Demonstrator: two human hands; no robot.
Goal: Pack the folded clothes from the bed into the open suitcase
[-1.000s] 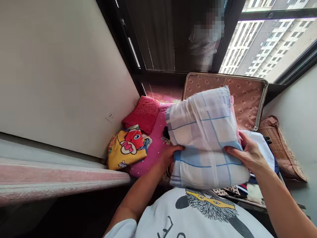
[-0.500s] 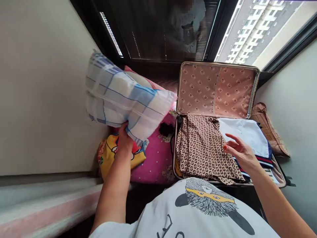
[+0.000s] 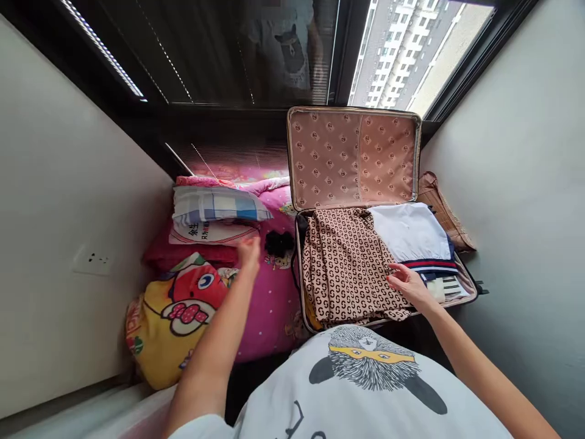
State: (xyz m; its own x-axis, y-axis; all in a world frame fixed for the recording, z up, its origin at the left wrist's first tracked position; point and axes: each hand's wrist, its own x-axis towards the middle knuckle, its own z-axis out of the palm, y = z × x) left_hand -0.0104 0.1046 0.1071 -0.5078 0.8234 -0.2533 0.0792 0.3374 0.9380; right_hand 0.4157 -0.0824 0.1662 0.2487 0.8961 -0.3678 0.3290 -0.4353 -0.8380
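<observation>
My left hand (image 3: 249, 251) is over the pink bedding, just in front of a blue-and-white checked pillow (image 3: 217, 204). Motion smears its fingers, and it appears apart from the pillow. The pillow lies on a light pink printed item (image 3: 214, 233) with dark characters. Over the open suitcase (image 3: 355, 158), my right hand (image 3: 409, 283) hovers at the edge of a brown patterned garment (image 3: 350, 268), its fingers apart and holding nothing. White folded clothing (image 3: 411, 231) with a navy and red striped band lies to the right in the case.
A yellow and red cartoon-print cloth bundle (image 3: 178, 323) sits at the left on the magenta bedding (image 3: 269, 305). A black fluffy item (image 3: 278, 242) lies between bedding and suitcase. Brown woven matting (image 3: 445, 210) leans by the right wall. Windows rise behind.
The checked pillow has gone from my raised left hand down onto the pink printed item, let go. My left hand has drawn back. The view has shifted left.
</observation>
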